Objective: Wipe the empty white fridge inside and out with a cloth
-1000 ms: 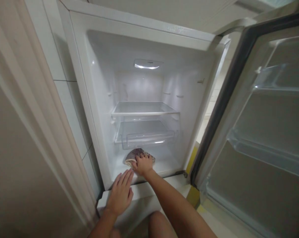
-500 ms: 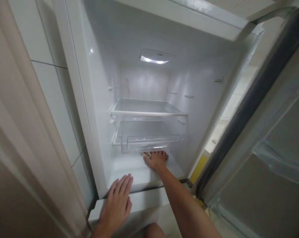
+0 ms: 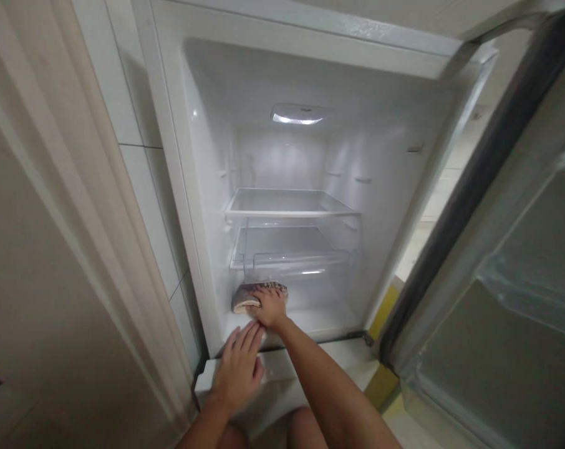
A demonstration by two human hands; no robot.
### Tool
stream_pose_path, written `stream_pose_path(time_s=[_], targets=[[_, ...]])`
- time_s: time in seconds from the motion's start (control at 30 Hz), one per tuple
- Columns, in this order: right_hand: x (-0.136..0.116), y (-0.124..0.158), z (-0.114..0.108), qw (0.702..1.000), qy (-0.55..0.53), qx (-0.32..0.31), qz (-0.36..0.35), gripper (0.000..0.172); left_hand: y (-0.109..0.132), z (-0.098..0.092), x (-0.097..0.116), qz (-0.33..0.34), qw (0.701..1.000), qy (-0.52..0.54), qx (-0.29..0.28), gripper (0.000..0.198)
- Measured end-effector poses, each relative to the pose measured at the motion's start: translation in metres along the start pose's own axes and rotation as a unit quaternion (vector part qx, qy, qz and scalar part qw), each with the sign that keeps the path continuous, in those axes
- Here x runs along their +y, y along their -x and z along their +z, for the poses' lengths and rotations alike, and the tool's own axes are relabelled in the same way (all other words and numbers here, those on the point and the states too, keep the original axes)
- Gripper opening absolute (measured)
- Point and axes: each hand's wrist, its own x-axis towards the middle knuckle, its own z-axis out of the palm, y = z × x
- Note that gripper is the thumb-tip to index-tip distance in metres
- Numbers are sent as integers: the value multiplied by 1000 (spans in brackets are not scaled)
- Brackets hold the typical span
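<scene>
My right hand (image 3: 269,308) reaches into the open fridge and presses a folded, patterned cloth (image 3: 247,295) onto the white floor of the fridge (image 3: 324,318), at its front left. The fingers are curled down over the cloth. My left hand (image 3: 239,368) lies flat, fingers together and stretched out, on the white ledge (image 3: 292,368) just below the fridge opening. It holds nothing. A clear drawer (image 3: 296,255) hangs just above the cloth.
A glass shelf (image 3: 292,204) sits above the drawer, and a lamp (image 3: 297,116) glows in the ceiling. The fridge door (image 3: 511,268) stands open on the right with clear bins. A tiled wall (image 3: 137,168) and a beige panel (image 3: 43,262) are on the left. My knee (image 3: 305,433) shows below.
My right hand has slid the cloth from the back middle under the drawer to the front left of the fridge floor. My left hand stays on the ledge.
</scene>
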Motion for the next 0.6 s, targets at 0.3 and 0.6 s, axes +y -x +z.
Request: stream_pose_path(time_s=[0.3,0.6], targets=[[75,63,-41,996,37,22,74,60,4,4,-4,9,999,31,4,88],[105,20,-38,970,107,80,201,62,1,3,0,-8,999,40,-7,90]])
